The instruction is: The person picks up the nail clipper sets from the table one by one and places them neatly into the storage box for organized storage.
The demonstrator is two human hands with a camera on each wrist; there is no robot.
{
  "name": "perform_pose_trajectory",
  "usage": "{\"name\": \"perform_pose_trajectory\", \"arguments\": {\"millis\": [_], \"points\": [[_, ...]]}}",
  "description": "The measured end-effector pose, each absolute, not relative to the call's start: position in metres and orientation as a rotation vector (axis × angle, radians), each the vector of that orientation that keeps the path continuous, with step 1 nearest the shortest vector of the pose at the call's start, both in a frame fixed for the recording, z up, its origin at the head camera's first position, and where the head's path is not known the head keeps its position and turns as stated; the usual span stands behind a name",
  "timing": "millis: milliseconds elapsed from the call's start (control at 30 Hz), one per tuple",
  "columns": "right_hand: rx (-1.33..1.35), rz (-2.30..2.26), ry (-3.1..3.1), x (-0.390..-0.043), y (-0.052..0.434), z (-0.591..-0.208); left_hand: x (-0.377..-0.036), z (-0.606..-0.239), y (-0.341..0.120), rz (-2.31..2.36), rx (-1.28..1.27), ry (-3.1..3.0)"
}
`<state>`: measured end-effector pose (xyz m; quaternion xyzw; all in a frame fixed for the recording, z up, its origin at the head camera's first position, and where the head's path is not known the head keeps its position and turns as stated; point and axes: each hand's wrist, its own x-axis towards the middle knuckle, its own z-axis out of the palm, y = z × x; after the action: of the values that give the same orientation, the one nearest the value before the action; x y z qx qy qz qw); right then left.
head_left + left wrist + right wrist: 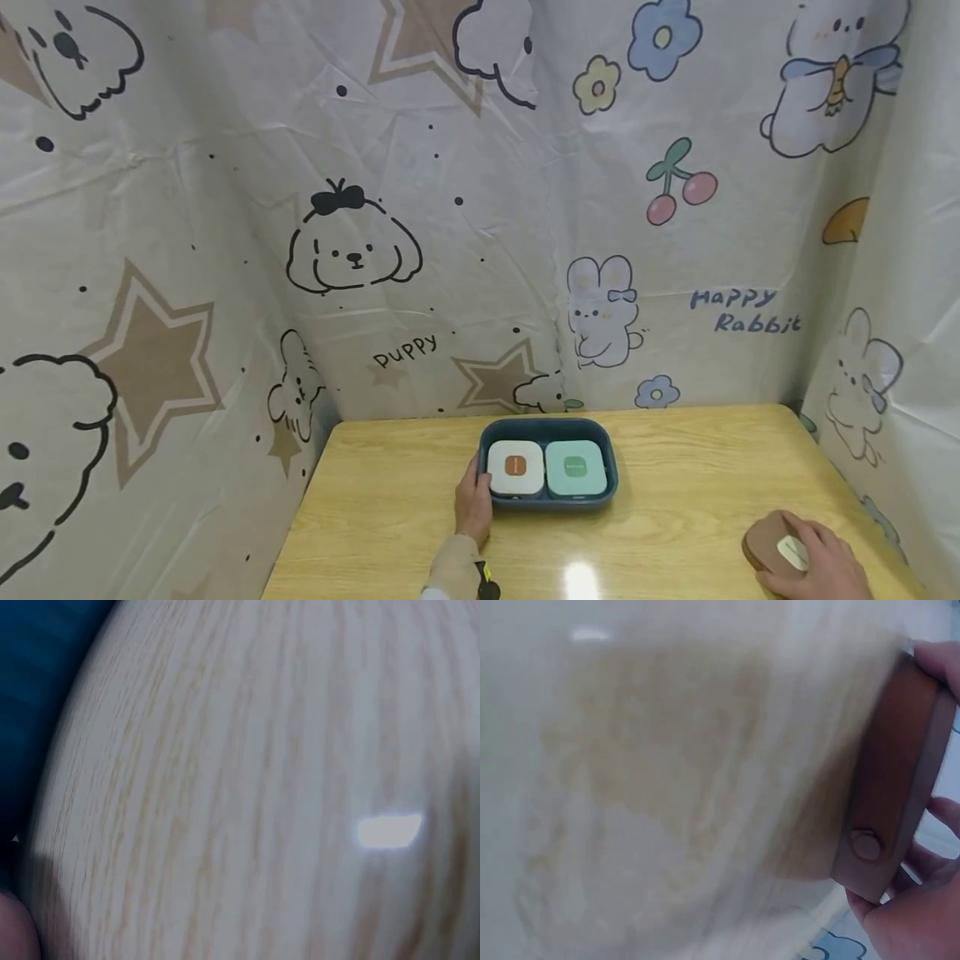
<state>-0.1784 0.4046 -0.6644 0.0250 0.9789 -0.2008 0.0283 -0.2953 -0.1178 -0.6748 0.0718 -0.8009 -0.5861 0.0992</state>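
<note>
A dark blue plastic bin [547, 505] stands near the table's back edge. Side by side inside it sit a white-lidded container [501, 483] with an orange-brown label and a mint-green-lidded container [592, 483] with a green label. My left hand [474, 506] grips the bin's left side, thumb up at the rim. In the left wrist view, the bin's blue wall [37, 667] and a fingertip [16, 930] show at the left. At the far right, my right hand [825, 562] holds a brown lidded container [767, 542] with a pale label, fingers around its edges; its side [889, 772] has a round button.
Everything is on a light wood table [390, 508]. A printed cloth [480, 250] with cartoon animals and stars hangs behind it and along both sides. Light from above leaves a bright reflection [580, 581] near the front.
</note>
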Motion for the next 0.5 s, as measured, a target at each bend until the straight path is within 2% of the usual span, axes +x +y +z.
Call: {"name": "perform_pose_trajectory", "arguments": {"millis": [500], "points": [[-0.017, -0.685, 3.099, -0.184, 0.391, -0.653, -0.295, -0.672, -0.116, -1.718, 0.207, -2.373]]}}
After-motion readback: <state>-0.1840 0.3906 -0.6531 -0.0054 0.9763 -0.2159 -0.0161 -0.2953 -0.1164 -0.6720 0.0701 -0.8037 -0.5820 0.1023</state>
